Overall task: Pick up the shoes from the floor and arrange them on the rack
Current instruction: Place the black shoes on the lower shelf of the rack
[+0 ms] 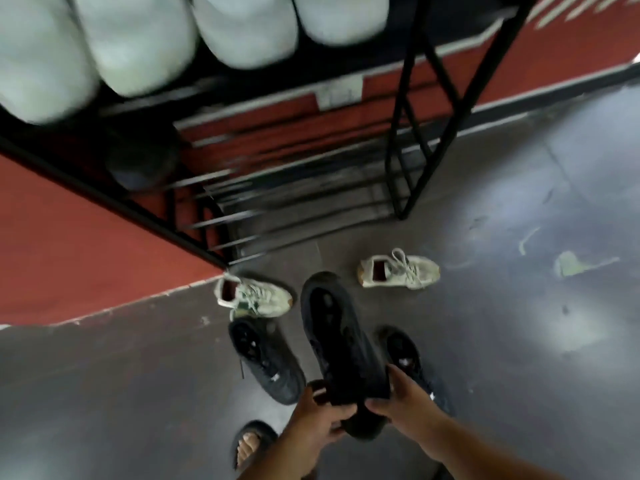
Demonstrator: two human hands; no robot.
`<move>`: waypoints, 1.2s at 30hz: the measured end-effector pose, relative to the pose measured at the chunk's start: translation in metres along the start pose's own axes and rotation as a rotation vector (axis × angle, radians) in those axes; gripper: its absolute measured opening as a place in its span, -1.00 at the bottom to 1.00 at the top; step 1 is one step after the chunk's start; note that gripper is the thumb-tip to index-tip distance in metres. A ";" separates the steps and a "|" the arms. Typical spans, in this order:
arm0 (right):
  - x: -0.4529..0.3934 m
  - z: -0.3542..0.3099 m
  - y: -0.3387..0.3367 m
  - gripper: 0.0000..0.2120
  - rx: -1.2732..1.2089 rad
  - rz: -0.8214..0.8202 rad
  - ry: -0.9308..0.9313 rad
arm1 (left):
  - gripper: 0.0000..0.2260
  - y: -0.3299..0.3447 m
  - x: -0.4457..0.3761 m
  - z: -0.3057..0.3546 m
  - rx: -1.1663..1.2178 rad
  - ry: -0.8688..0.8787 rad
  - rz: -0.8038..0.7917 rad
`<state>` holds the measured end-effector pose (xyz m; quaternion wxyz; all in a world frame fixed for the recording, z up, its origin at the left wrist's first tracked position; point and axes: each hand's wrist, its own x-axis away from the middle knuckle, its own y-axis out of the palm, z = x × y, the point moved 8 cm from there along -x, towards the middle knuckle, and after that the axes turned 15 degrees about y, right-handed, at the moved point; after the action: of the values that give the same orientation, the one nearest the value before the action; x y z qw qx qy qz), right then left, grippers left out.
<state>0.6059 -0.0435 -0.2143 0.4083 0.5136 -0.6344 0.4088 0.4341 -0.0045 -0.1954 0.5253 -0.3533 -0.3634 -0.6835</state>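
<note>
I hold a black shoe (337, 341) above the floor, its toe pointing toward the black metal rack (407, 133). My left hand (313, 415) and my right hand (407, 401) both grip its heel end. Under it, two more black shoes lie on the floor, one at the left (265, 362) and one at the right (412, 362), partly hidden by my right arm. Two white sneakers lie nearer the rack, one by its left foot (254, 299) and one further right (398, 270). Several white shoes (138, 43) fill the rack's top shelf, blurred.
A red wall (69, 254) runs behind and to the left of the rack. A dark rounded object (140, 161) sits on a middle shelf at the left. My sandalled foot (251, 443) stands on the grey floor (519, 323) below the shoes.
</note>
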 end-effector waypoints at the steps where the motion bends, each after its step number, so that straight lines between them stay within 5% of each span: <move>1: 0.018 -0.021 0.002 -0.57 0.004 -0.010 -0.031 | -0.49 -0.004 0.016 0.024 0.007 0.033 -0.001; 9: 0.115 -0.141 0.031 -0.44 -0.082 -0.173 -0.094 | -0.48 -0.032 0.090 0.154 -0.012 0.274 0.006; 20: 0.160 -0.263 0.062 -0.69 -0.085 -0.157 -0.141 | -0.53 -0.074 0.103 0.275 -0.082 0.420 -0.036; 36: 0.141 -0.310 0.089 -0.78 -0.106 -0.132 -0.080 | -0.54 -0.104 0.066 0.315 -0.052 0.372 -0.078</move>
<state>0.5291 0.2151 0.0122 0.4352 0.5478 -0.6356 0.3262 0.3514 0.2573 0.0018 0.5470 -0.2199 -0.2559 -0.7661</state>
